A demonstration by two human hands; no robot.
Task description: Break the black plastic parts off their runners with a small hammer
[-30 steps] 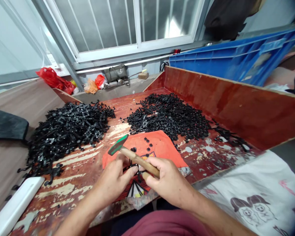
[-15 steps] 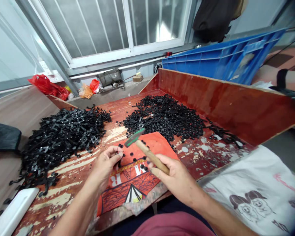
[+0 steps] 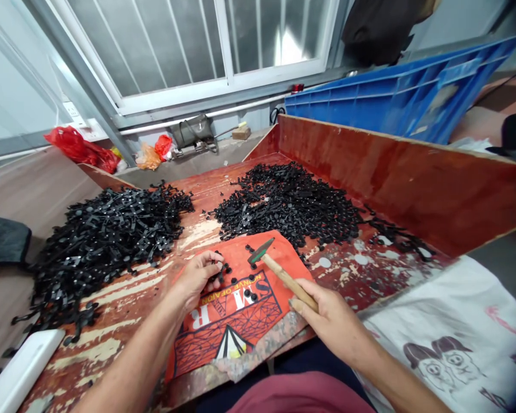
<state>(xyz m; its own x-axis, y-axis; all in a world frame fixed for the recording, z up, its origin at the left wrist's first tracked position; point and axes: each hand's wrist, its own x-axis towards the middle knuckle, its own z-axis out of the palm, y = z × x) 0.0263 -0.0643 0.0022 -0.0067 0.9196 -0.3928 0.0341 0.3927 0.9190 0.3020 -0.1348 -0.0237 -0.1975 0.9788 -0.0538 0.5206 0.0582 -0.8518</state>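
My right hand [image 3: 327, 310] is wrapped round the wooden handle of a small hammer [image 3: 284, 275]. The hammer's narrow, green-painted head is raised over an orange-red printed cloth [image 3: 206, 344]. At the cloth's left side, my left hand [image 3: 200, 275] has its thumb and fingers pinched on a small black plastic part, mostly hidden by the fingers. Several round black pieces [image 3: 250, 295] lie on the cloth between the two hands.
Heaps of black plastic parts lie at left [image 3: 107, 229] and in the middle [image 3: 288, 201] of the worn red table. A red board [image 3: 378, 166] borders the right side, with a blue crate [image 3: 370, 109] behind. White sacking [image 3: 456, 321] lies at right; a white box-like object [image 3: 23, 370] is front left.
The hammer and my right hand have moved right, away from my left hand. My left hand has shifted slightly right, its fingers still pinched. The view has tilted slightly.
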